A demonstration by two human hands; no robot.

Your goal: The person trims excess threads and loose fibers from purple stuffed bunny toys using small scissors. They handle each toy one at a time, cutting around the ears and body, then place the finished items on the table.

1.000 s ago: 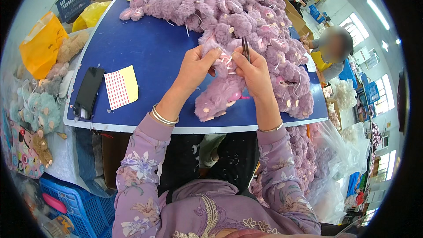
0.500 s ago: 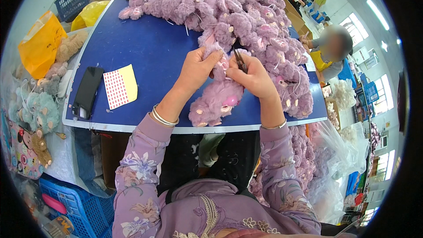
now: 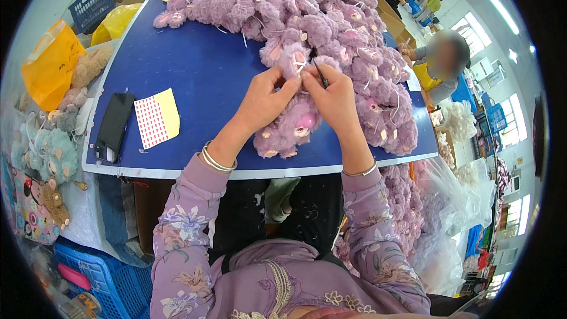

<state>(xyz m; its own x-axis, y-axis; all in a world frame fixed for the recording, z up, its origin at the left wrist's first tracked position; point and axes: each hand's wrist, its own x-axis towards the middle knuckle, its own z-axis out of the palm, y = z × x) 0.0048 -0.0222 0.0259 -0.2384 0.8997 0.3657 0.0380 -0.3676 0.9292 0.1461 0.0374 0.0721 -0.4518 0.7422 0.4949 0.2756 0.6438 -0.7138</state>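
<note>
A purple plush toy (image 3: 287, 129) with a pink face hangs head down at the near side of the blue table, between my hands. Closed around it near a long ear (image 3: 295, 59) is my left hand (image 3: 267, 99), thumb and fingers pinching the fur. My right hand (image 3: 334, 98) meets it there, its fingertips pinched at a white string by the ear. Small dark scissors (image 3: 321, 75) are tucked in that same right hand, blades pointing away from me; the handles are hidden by the fingers.
A large heap of similar purple plush toys (image 3: 319, 0) covers the table's far and right side. On the left lie a black phone (image 3: 114, 124) and a yellow-edged sticker sheet (image 3: 157, 119). A blue crate (image 3: 112, 277) stands low left; a co-worker (image 3: 440, 65) sits at the right.
The plush toy's ear with its white string has come up into view between my hands. My right hand has turned and drawn in to my left fingertips, the scissors still in it.
</note>
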